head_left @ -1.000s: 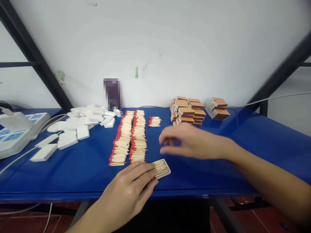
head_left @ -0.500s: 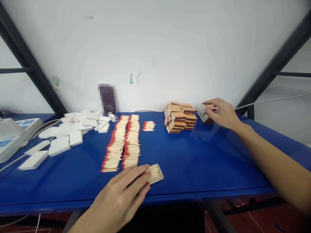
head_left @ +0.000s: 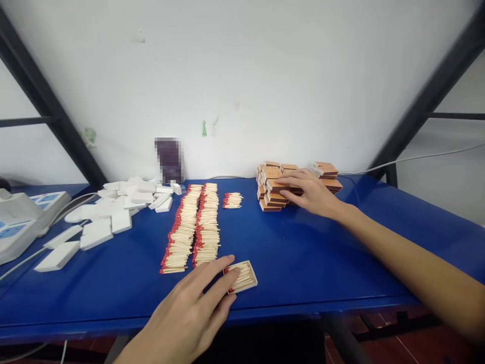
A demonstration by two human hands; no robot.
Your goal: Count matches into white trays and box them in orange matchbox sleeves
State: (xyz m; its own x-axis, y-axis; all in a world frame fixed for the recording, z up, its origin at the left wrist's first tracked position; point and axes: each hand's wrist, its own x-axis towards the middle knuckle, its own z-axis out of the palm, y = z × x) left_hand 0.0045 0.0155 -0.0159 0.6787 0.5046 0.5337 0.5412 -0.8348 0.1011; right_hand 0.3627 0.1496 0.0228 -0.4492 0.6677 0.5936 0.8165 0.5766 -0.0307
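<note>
My left hand (head_left: 189,308) rests at the table's front, its fingers closed on a white matchbox tray (head_left: 246,284) filled with red-tipped matches. The fingers cover the tray's left end. Farther back, my right hand (head_left: 312,192) reaches to a stack of orange-brown matchboxes (head_left: 273,197). Its fingers are stretched out and its thumb is apart from them, at the right end of a box; the hand hides part of the stack. Right of that stack stands a smaller matchbox pile (head_left: 329,174).
Two long rows of matches (head_left: 180,232) (head_left: 207,227) run along the blue table (head_left: 295,258). A small bunch of matches (head_left: 232,200) lies beside them. White trays (head_left: 96,232) are heaped at left, near a white device with blue panels (head_left: 15,222). A cable (head_left: 428,155) crosses at right.
My right hand has moved left from the smaller matchbox pile to the larger stack. My left hand stays on the tray of matches. The view has shifted slightly.
</note>
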